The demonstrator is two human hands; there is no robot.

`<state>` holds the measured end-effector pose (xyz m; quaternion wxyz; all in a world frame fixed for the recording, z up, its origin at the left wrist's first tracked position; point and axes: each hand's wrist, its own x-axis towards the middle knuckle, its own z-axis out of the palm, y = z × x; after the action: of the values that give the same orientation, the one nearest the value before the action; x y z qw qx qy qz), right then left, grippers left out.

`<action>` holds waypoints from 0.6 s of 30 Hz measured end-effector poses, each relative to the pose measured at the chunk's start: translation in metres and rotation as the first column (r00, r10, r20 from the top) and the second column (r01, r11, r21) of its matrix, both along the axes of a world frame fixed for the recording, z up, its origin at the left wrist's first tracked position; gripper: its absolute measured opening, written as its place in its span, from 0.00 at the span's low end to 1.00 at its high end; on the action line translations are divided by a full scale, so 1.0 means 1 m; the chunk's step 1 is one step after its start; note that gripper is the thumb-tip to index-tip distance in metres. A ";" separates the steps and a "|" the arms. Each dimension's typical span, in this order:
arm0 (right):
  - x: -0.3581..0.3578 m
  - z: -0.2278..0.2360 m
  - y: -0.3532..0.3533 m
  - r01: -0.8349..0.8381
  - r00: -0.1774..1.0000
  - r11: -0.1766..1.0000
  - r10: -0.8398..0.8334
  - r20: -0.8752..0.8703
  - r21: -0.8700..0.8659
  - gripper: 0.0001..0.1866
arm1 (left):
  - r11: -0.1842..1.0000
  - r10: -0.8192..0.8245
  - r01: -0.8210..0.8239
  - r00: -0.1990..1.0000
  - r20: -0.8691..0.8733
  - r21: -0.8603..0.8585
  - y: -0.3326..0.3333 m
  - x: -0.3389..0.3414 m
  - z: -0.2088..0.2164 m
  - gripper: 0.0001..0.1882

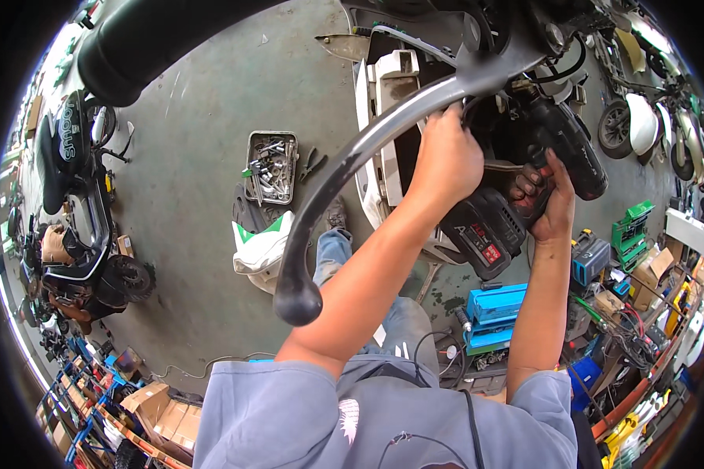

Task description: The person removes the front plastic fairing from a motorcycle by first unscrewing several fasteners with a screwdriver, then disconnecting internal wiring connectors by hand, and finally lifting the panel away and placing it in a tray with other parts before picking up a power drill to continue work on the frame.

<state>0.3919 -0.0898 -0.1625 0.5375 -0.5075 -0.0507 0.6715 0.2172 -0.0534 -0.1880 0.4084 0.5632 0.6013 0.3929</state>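
My right hand (554,199) is closed around the handle of a black cordless power driver (575,148). Its dark battery pack (483,234) points back toward me, and the body slants up into the scooter's front. My left hand (450,152) reaches in beside it, fingers bent and pressed together at the dark inside of the white scooter body (385,109). Whatever those fingertips pinch is hidden behind them. In front of the view, a curved metal brake lever (375,137) with a ball end crosses near my left forearm.
A black handlebar grip (156,43) looms at top left. On the floor lie a tray of tools (291,176), pliers (313,162) and a white-green panel (264,244). A blue toolbox (497,309) stands by my right arm. A dark scooter (82,195) is parked left.
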 end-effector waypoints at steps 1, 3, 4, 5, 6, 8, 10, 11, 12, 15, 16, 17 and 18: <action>0.003 -0.002 0.000 -0.014 1.000 1.000 0.014 -0.017 0.016 0.15 | 0.998 0.041 -0.037 0.997 -0.065 0.057 0.006 0.008 -0.001 0.15; 0.003 -0.002 -0.001 -0.006 1.000 1.000 0.005 0.021 0.008 0.14 | 0.992 0.110 -0.109 0.994 -0.017 0.061 0.010 0.022 0.000 0.17; 0.002 -0.002 -0.002 0.001 0.999 1.000 -0.001 0.040 0.003 0.14 | 0.990 0.123 -0.122 0.992 -0.017 0.078 0.011 0.026 0.001 0.18; 0.001 -0.001 -0.004 0.004 0.999 1.000 -0.004 0.050 -0.003 0.14 | 0.986 0.138 -0.136 0.990 -0.017 0.096 0.012 0.029 0.002 0.18; 0.000 0.000 -0.004 0.005 0.998 1.000 -0.005 0.060 -0.008 0.14 | 0.984 0.140 -0.130 0.987 -0.075 0.118 0.012 0.031 0.006 0.16; 0.002 0.000 -0.003 0.000 0.998 1.000 0.000 0.065 -0.005 0.13 | 0.991 0.123 -0.115 0.985 -0.120 0.072 0.017 0.030 0.010 0.13; 0.003 -0.002 -0.004 -0.010 0.998 1.000 0.010 0.055 0.002 0.13 | 0.992 0.117 -0.109 0.978 -0.175 0.057 0.017 0.028 0.013 0.09; 0.002 -0.001 -0.004 -0.012 0.999 1.000 0.012 0.047 0.000 0.14 | 0.985 0.151 -0.135 0.975 -0.161 0.110 0.017 0.028 0.012 0.09; 0.001 -0.001 -0.004 -0.018 0.999 1.000 0.018 0.037 -0.003 0.14 | 0.973 0.187 -0.163 0.971 -0.147 0.161 0.017 0.028 0.012 0.10; 0.001 -0.003 -0.002 -0.005 1.000 1.000 0.005 0.031 0.001 0.14 | 0.941 0.274 -0.231 0.949 -0.155 0.247 0.015 0.027 0.011 0.12; 0.003 -0.005 -0.002 0.006 0.999 1.000 -0.006 0.034 0.004 0.14 | 0.948 0.266 -0.221 0.946 -0.187 0.229 0.014 0.025 0.010 0.12; 0.004 -0.005 -0.004 0.005 1.000 1.000 -0.005 0.030 0.003 0.14 | 0.954 0.257 -0.211 0.942 -0.218 0.211 0.014 0.023 0.010 0.13; 0.004 -0.005 -0.004 0.001 1.000 1.000 -0.001 0.024 0.006 0.15 | 0.963 0.243 -0.200 0.935 -0.258 0.182 0.014 0.019 0.011 0.13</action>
<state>0.3961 -0.0942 -0.1679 0.5385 -0.5142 -0.0589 0.6649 0.2361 -0.0397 -0.1765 0.2286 0.5710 0.6803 0.3986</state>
